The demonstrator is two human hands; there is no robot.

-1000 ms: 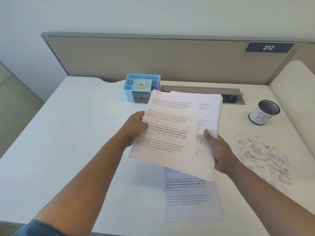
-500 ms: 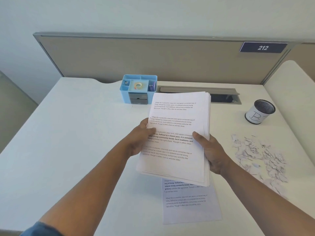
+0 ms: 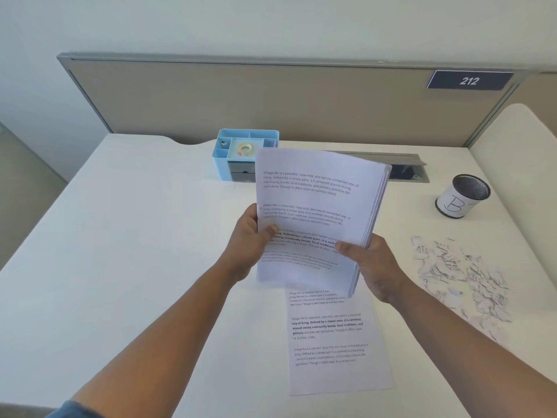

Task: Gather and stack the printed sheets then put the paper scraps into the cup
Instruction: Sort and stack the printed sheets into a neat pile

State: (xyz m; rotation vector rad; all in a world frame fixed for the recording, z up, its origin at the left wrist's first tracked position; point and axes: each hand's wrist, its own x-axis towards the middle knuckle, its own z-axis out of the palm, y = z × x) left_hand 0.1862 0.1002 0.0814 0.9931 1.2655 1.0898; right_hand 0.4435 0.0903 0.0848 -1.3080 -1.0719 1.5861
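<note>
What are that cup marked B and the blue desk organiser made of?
The cup looks like dark metal mesh, its inside finely perforated, wrapped in a white paper label. The blue desk organiser looks like moulded plastic, smooth and matte, though the look alone leaves that open.

Bright, even, diffuse light leaves only faint shadows on the white counter (image 3: 120, 236). Motion blur softens the raised stack of sheets (image 3: 316, 212); wide-angle distortion bends the partition (image 3: 241, 101) edges.
</note>
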